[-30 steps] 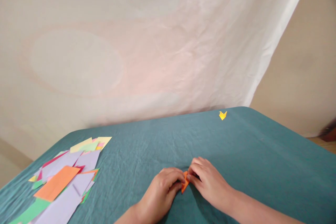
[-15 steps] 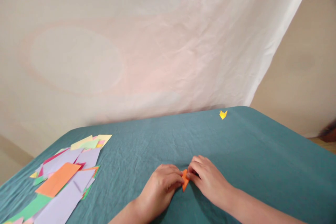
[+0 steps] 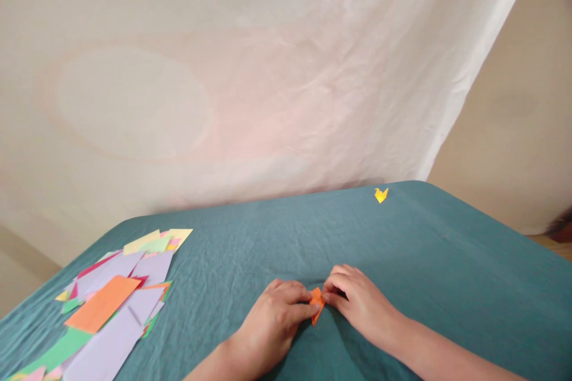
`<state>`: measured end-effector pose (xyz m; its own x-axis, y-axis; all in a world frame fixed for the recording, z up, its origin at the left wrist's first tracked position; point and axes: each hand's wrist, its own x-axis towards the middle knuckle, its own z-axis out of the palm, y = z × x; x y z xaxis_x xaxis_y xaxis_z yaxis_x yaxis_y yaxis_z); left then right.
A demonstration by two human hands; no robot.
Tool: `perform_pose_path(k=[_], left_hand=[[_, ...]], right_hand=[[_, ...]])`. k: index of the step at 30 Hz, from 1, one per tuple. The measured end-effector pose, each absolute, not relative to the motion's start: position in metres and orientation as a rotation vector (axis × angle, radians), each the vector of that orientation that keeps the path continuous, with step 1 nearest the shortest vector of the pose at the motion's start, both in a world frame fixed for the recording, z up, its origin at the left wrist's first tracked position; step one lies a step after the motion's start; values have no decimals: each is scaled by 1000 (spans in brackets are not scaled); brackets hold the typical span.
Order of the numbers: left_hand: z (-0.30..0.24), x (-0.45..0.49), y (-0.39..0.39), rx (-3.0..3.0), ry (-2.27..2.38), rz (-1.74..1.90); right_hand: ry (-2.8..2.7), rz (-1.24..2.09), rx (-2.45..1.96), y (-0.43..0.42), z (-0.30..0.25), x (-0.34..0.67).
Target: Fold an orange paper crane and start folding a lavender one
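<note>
A small folded piece of orange paper (image 3: pixel 317 303) lies on the teal cloth between my two hands, its narrow point toward me. My left hand (image 3: pixel 279 318) is closed on the paper's left side, thumb and fingertips pressing it. From the right, my right hand (image 3: pixel 355 300) pinches the paper's right edge between thumb and index finger. Fingertips cover part of the folds, so their exact shape cannot be made out.
A yellow folded paper crane (image 3: pixel 381 195) sits near the table's far right edge. Loose coloured paper sheets (image 3: pixel 107 303) are heaped at the left. Teal cloth (image 3: pixel 232 256) covers the table, and a pale hanging sheet (image 3: pixel 268 89) stands behind it.
My left thumb has shifted right, further over the orange paper. The paper's right side now looks spread wider toward my right fingertips. The view has shifted slightly.
</note>
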<state>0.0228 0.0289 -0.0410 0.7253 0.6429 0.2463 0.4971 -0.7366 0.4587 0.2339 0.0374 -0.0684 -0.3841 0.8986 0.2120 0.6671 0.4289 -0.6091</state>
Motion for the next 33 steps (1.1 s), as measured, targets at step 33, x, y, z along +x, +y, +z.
perform_pose_path(k=[33], left_hand=[[-38,21,31,2708,780,566]], right_hand=[[-2291,460,-1295,32,-63,228]])
